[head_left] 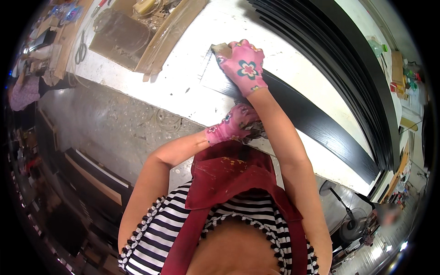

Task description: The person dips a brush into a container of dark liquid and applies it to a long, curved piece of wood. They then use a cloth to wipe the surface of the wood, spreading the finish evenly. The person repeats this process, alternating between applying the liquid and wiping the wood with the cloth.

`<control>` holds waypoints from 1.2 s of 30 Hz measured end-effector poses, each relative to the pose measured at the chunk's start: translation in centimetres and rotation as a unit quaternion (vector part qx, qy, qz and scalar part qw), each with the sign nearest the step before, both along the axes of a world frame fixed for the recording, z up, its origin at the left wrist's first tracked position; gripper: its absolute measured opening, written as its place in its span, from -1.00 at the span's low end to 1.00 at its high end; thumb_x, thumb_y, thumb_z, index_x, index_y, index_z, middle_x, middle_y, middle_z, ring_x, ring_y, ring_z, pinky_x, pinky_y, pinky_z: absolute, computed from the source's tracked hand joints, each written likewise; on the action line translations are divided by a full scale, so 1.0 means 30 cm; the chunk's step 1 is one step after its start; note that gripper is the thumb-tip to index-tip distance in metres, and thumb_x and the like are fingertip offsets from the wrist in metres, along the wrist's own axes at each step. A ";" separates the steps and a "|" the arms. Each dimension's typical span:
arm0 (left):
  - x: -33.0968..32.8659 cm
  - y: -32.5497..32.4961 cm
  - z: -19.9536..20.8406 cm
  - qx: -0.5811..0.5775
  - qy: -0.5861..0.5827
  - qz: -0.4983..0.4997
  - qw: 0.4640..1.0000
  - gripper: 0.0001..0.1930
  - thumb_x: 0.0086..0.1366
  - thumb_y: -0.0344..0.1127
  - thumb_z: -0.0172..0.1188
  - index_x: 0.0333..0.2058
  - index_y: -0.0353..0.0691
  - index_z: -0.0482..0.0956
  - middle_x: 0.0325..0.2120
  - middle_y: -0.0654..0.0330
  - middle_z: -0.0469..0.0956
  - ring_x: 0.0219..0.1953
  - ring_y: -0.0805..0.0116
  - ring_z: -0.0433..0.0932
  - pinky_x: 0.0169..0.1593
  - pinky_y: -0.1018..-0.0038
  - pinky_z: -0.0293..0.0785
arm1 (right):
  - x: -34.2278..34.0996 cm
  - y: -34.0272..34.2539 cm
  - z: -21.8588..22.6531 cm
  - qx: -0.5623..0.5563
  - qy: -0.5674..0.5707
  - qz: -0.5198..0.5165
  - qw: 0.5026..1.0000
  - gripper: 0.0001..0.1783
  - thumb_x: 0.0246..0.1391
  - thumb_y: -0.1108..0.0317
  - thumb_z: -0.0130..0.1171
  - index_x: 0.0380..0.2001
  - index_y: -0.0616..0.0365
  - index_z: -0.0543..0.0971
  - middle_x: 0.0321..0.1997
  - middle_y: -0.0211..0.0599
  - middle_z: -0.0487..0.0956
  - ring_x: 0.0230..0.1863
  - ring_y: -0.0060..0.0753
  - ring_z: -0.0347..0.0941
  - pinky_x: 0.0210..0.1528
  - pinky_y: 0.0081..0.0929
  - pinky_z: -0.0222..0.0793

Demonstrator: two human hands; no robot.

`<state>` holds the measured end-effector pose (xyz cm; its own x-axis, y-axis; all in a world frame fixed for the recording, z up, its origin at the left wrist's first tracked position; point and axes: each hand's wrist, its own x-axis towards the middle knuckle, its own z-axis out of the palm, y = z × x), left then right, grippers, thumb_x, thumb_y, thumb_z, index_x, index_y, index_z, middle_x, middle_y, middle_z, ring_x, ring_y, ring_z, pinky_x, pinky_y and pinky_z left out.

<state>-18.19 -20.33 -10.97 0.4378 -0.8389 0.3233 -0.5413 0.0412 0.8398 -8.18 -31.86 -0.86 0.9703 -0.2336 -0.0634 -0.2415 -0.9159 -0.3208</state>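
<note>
A long black board with a wood-grain sheen lies across the white tabletop. My right hand, in a pink flowered glove, presses at the board's far left end. Its fingers are closed on a small tan pad, whose kind I cannot make out. Near the table's front edge, my left hand wears a matching glove. That hand is closed around a dark, crumpled rag, close to the board's near edge. My right forearm hides part of the board.
Several black strips are stacked along the table's far right. A shallow cardboard box at the back left holds a brownish container. Scissors lie left of it. A fan stands at lower right; another person is at far left.
</note>
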 end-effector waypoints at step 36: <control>0.024 -0.021 0.071 0.012 -0.006 -0.033 0.999 -0.49 -0.18 -0.32 0.23 -0.12 -0.15 0.62 -0.17 0.15 0.64 -0.13 0.08 0.59 0.02 0.25 0.44 | -0.320 -0.172 -0.005 -0.091 -0.072 -0.136 0.984 -0.59 -0.01 -0.07 0.17 -0.31 0.04 0.63 -0.27 -0.18 0.55 -0.18 -0.18 0.52 -0.10 -0.09 0.31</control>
<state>-17.46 -20.96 -8.83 0.3778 -0.8731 0.3083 -0.5486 0.0571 0.8341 -17.77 -37.02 -1.01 0.8663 -0.4803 0.1373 -0.4494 -0.8693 -0.2057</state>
